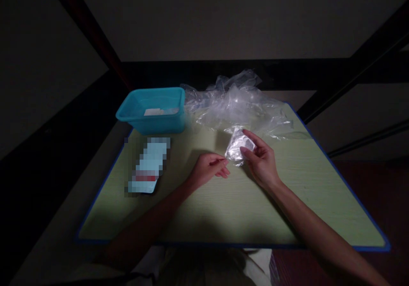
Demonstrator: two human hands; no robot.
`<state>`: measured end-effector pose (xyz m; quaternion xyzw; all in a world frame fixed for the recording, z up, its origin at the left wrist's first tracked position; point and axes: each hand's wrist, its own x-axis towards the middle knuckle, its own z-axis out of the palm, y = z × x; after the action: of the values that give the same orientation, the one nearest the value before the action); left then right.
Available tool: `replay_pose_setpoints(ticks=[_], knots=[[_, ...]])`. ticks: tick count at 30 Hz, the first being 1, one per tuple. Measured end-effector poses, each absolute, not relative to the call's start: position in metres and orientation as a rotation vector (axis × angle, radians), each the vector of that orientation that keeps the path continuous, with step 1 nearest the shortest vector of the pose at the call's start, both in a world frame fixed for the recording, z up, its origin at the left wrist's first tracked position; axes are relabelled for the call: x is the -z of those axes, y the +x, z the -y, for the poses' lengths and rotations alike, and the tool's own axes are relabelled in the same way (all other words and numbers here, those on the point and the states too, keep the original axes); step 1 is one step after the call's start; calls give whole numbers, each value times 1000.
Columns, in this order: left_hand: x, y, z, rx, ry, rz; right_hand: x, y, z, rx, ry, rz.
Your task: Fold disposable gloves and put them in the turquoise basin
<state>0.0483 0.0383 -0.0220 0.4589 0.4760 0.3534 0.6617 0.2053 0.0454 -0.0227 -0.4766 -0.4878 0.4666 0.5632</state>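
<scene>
A small crumpled clear plastic bag [238, 147] is held above the green table [223, 201] near its middle. My right hand [260, 158] grips the bag's right side with thumb and fingers. My left hand [209, 169] pinches the bag's lower left corner with its fingers curled. Both forearms reach in from the near edge.
A teal plastic tub [153, 109] with a white item inside stands at the table's back left. A heap of loose clear plastic bags [236, 103] lies at the back centre. A flat light-blue packet [148, 164] lies on the left. The table has a blue rim.
</scene>
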Motion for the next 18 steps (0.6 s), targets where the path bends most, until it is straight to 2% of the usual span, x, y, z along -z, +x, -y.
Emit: replay_pose_setpoints(ticks=[18], knots=[[15, 64, -31, -877, 973, -1117, 19, 192, -39, -1181, -1048, 1064]])
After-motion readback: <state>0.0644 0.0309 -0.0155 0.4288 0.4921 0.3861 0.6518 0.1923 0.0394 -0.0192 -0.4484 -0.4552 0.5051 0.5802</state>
